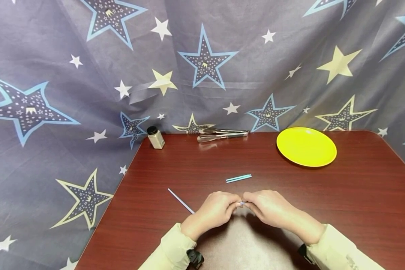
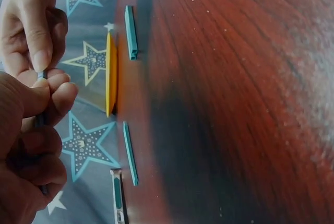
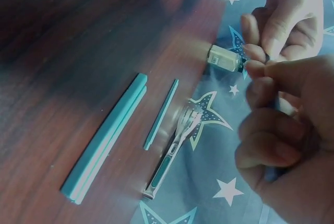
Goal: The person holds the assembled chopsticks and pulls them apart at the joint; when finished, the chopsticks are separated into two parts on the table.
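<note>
Both hands meet over the near part of the table, fingertips almost touching. My left hand [image 1: 214, 210] and my right hand [image 1: 271, 208] pinch one thin bluish stick [image 1: 242, 203], mostly hidden by the fingers. In the left wrist view a short piece of that stick [image 2: 41, 75] shows between the thumbs, with the other fingers curled. A lavender stick [image 1: 180, 200] lies just beyond my left wrist, its near end hidden. Two light-blue sticks [image 1: 238, 178] lie side by side beyond the hands.
A yellow plate [image 1: 306, 147] is at the back right. Metal tongs [image 1: 222, 135] lie along the back edge, and a black-capped jar [image 1: 156, 138] stands at the back left corner. A star-patterned cloth [image 1: 202, 101] hangs behind the table [image 1: 357, 187].
</note>
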Tool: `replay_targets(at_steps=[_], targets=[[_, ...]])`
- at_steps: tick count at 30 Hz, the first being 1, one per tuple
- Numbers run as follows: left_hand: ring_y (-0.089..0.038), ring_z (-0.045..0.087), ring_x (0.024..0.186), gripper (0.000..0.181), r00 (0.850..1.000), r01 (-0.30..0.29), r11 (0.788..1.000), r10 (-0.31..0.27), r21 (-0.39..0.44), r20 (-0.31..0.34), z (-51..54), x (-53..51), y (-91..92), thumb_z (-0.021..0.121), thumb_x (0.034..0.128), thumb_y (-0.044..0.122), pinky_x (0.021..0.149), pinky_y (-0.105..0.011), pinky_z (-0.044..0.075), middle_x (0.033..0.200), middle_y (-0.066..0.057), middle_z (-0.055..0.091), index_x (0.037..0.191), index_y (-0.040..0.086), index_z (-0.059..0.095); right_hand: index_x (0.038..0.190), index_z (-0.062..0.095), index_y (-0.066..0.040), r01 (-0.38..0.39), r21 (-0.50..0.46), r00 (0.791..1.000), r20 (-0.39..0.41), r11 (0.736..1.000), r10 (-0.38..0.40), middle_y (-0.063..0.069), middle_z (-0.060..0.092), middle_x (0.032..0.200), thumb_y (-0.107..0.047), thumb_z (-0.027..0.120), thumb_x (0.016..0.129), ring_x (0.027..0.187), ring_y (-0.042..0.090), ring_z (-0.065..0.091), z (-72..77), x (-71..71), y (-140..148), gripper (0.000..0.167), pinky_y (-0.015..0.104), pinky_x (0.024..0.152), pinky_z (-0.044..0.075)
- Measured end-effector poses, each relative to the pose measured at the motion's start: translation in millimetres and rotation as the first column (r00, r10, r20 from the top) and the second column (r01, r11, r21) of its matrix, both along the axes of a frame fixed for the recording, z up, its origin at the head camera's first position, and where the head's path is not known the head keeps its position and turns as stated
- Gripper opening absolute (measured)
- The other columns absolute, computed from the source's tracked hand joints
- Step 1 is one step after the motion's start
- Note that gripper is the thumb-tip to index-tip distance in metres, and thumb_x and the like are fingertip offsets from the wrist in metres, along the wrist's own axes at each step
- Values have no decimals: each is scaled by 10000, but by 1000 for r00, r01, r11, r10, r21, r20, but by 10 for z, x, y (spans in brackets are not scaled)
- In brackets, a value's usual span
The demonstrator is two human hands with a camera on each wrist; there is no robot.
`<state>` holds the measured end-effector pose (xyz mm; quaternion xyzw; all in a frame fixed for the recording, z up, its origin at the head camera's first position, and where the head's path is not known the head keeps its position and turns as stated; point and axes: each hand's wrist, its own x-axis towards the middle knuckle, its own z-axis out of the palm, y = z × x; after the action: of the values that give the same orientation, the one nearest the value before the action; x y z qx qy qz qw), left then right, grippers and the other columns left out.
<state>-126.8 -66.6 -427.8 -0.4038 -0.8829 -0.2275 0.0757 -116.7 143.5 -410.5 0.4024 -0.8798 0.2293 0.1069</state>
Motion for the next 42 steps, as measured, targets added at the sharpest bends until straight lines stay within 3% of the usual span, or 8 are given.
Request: replay_targets(at_steps=[3,10,20,28,33,38,42], targets=[[38,459,593,210,1000,-8,1000,8,8,22,-17,-14,4,587,978,224,591,-187,412,631,162,524,781,175,641,777,488,-213,8,25,1000,-13,1000,-8,-164,370,609,-194,668,915,531,30,378,-14,-8,-8,228,236,484,357],[54,472,605,122,997,18,991,-27,130,69,-34,-29,-12,616,955,149,635,-141,419,639,123,571,872,135,703,742,479,-226,8,-23,996,-92,1000,-10,-180,316,596,-200,696,889,518,17,337,-18,-45,7,263,212,464,312],[52,465,600,89,997,41,987,-49,157,52,-50,-12,-23,628,943,139,635,-138,419,624,115,556,896,152,703,742,490,-226,-9,-17,997,-71,1000,8,-175,330,599,-191,691,894,520,19,347,13,-36,16,254,216,467,318],[62,453,600,176,998,-9,998,5,68,70,-36,2,1,578,981,218,622,-159,413,636,159,537,871,160,703,747,482,-224,26,50,999,-34,998,-24,-176,340,596,-234,669,916,512,30,358,29,-26,1,251,236,467,334],[47,438,568,212,997,-32,999,31,4,71,12,27,12,574,984,242,571,-171,383,624,183,492,806,164,660,745,478,-214,46,74,998,-52,996,-42,-166,364,593,-255,681,903,509,52,391,16,-19,-17,261,261,464,356],[26,425,571,175,998,0,998,-4,61,68,12,29,-16,590,975,190,570,-156,360,629,150,474,820,140,655,730,468,-217,23,25,998,-61,999,-22,-180,349,595,-234,688,896,514,35,377,24,-26,-22,276,242,469,340],[22,455,610,128,994,54,990,-65,130,84,6,22,-60,597,965,117,627,-133,388,648,102,547,894,117,703,722,478,-222,-9,-11,998,-66,1000,8,-184,346,598,-220,688,894,524,12,359,31,-34,-19,272,222,478,331]])
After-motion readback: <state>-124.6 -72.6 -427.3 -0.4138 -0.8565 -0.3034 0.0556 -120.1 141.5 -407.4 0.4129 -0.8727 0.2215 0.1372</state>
